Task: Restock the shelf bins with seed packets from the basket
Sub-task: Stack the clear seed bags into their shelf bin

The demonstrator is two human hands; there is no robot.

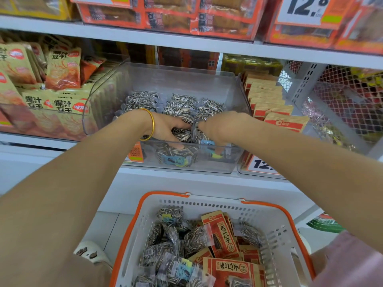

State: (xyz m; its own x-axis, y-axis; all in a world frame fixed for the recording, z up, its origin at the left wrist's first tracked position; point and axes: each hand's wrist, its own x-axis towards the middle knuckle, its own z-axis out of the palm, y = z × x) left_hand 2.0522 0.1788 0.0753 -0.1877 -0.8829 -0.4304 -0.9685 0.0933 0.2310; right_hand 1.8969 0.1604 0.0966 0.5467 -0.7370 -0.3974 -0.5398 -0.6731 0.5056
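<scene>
At the far left, glossy tan snack pouches (pixel 62 69) are being displayed upright in a neighbouring bin. Next, the left hand (pixel 165 129), ringed by a smooth gold bangle (pixel 152 123), is being held inside the clear bin (pixel 165 73), thumb and fingers closed narrowly either side of one of the clear seed packets (pixel 178 108). These packets are being shown as small crinkly film pillows, lumpy with striped seeds, and are being piled loosely across the bin's floor. The right hand (pixel 219 127) is being set among the same packets. Its fingers are being hidden by its own back, so whether anything is being gripped cannot be told. For this step to be done well, the slippery pillows are probably best being nudged flat and packed rearward, so that room is being left in front. Further right, flat matte kraft packets (pixel 269 100) are being filed on edge. Below the shelf, the perforated white basket (pixel 275 230), orange-rimmed, is being shown stocked with both kinds.
</scene>
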